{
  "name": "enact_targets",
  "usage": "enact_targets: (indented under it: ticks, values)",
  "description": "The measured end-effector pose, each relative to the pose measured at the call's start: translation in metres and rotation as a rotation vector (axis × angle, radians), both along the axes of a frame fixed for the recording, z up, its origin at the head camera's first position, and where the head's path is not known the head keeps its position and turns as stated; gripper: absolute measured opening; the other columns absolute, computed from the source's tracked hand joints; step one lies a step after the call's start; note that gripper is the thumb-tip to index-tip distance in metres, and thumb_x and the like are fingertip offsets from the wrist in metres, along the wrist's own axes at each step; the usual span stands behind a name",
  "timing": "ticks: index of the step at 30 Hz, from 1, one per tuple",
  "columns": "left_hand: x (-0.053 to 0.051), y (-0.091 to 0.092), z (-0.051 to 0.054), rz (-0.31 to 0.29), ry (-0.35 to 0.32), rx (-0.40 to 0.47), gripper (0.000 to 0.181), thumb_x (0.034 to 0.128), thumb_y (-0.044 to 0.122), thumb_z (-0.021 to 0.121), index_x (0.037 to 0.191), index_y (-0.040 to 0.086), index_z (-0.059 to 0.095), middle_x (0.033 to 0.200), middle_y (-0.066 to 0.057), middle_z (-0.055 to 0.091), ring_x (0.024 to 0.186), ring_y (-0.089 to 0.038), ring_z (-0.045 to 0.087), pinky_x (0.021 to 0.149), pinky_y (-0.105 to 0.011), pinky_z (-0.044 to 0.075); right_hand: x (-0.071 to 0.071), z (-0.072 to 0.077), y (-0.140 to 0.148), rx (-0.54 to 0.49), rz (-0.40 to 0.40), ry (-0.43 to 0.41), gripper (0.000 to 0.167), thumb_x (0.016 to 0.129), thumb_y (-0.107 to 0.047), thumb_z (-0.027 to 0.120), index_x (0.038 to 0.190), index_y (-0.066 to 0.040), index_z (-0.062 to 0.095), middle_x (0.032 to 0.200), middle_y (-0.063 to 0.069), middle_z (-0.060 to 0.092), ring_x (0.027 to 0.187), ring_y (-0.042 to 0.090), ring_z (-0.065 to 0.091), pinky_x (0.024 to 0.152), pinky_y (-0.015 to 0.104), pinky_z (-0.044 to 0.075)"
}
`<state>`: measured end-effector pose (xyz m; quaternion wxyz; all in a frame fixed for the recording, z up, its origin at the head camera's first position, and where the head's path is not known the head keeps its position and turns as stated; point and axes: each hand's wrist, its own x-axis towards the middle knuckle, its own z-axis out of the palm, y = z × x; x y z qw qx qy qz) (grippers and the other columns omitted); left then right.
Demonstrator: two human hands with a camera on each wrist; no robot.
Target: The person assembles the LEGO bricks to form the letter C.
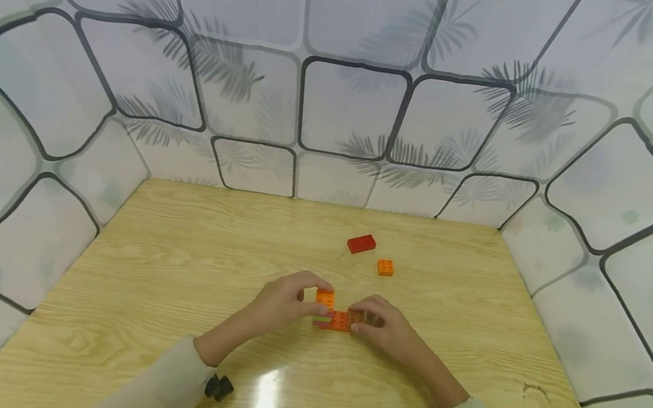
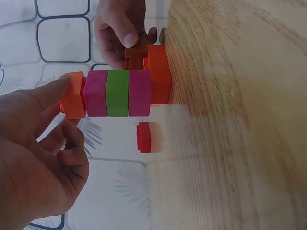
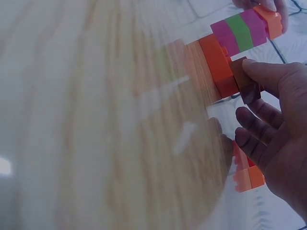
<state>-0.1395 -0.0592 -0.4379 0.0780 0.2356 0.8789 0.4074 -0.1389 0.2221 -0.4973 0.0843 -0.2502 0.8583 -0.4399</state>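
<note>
Here our left hand (image 1: 286,297) pinches the orange top brick (image 2: 75,96), our right hand (image 1: 385,327) the brown brick (image 3: 250,92). Both seem light, stiff; we'd hold opposite sides.

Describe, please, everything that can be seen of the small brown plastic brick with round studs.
The small brown plastic brick with round studs looks smooth and boxy, its sides in lighter and darker brown. It lies level, studs up, over the right end of the long orange-red plastic brick; whether it is fully pressed down, I cannot tell. Bare orange-red studs separate it from the upright pink-and-green plastic stack. The person's bare right hand pinches it between thumb and fingers, hiding part.
</note>
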Motion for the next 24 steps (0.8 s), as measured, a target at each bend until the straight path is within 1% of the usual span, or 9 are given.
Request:
enact_targets:
  ticks: [4,7,13,18,21,24]
  values:
    - [-0.001,0.001,-0.001,0.024,0.01,-0.007,0.035,0.088,0.044,0.076,0.121,0.033,0.07,0.124,0.016,0.065,0.073,-0.01,0.05,0.056,-0.025,0.042,-0.001,-0.001,0.0,-0.009,0.003,0.023,0.034,0.094,-0.035,0.071,0.124,-0.019,0.069,0.115,-0.007,0.063,0.093,0.016,0.055,0.078,0.026,0.049]
    - [0.0,0.003,-0.005,0.024,0.014,-0.002,0.034,0.0884,0.042,0.076,0.121,0.033,0.071,0.123,0.015,0.066,0.072,-0.009,0.05,0.055,-0.024,0.042,-0.002,-0.003,0.001,-0.012,0.012,0.039,0.033,0.095,-0.034,0.071,0.124,-0.018,0.069,0.114,-0.004,0.064,0.093,0.016,0.055,0.077,0.026,0.049]
    - [0.003,0.003,-0.008,0.037,0.023,0.039,0.034,0.088,0.042,0.077,0.12,0.034,0.071,0.12,0.017,0.066,0.071,-0.01,0.05,0.055,-0.024,0.041,-0.003,-0.007,0.0,-0.01,0.011,0.058,0.033,0.094,-0.034,0.072,0.124,-0.019,0.069,0.114,-0.007,0.064,0.093,0.013,0.055,0.077,0.025,0.049]
    - [0.003,0.003,-0.013,0.048,-0.003,0.075,0.034,0.0882,0.041,0.077,0.121,0.033,0.071,0.116,0.017,0.066,0.069,-0.01,0.047,0.055,-0.024,0.039,-0.001,-0.007,-0.001,-0.015,0.009,0.068,0.033,0.093,-0.033,0.072,0.123,-0.019,0.069,0.113,-0.007,0.064,0.093,0.013,0.056,0.077,0.025,0.049]
    - [0.003,0.004,-0.016,0.055,-0.017,0.083,0.033,0.0885,0.038,0.077,0.12,0.032,0.072,0.114,0.017,0.066,0.068,-0.011,0.046,0.055,-0.024,0.038,0.0,-0.008,0.0,-0.018,0.015,0.07,0.033,0.094,-0.032,0.072,0.123,-0.018,0.069,0.114,-0.006,0.064,0.093,0.013,0.056,0.077,0.026,0.049]
    - [0.003,0.005,-0.017,0.065,-0.025,0.086,0.032,0.088,0.037,0.078,0.119,0.032,0.073,0.111,0.017,0.066,0.068,-0.011,0.045,0.054,-0.024,0.037,0.0,-0.007,0.0,-0.015,0.013,0.061,0.033,0.093,-0.033,0.073,0.123,-0.019,0.069,0.114,-0.008,0.064,0.093,0.012,0.056,0.078,0.026,0.05]
